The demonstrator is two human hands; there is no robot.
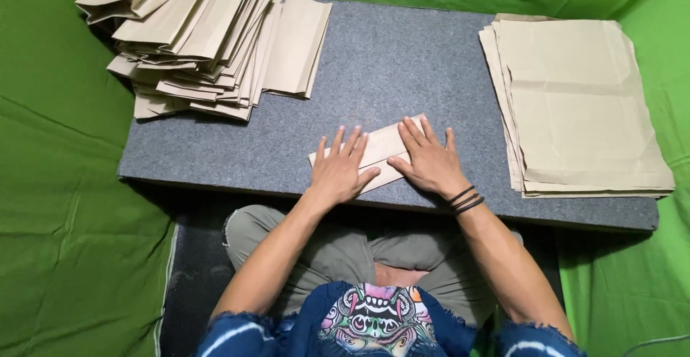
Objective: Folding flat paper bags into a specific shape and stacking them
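Hands: left hand [338, 172] and right hand [430, 161] both flat, fingers spread, pressing down on folded paper strip [374, 153]; nothing gripped.
Strip axis: long axis runs near-left to far-right, slightly tilted.
Hidden: strip middle and ends partly under palms.
Position: strip beneath both hands, on grey board [388, 70].
Surroundings: flat sheet stack [582, 105] right of the right hand; folded pile [208, 41] far-left.

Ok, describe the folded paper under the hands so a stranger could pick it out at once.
Start at the grey mat on the green cloth. A fanned heap of folded papers fills its far left corner, and a stack of flat sheets lies on its right. The folded paper sits alone at the near edge, a narrow tan strip pressed flat under the left hand and right hand.
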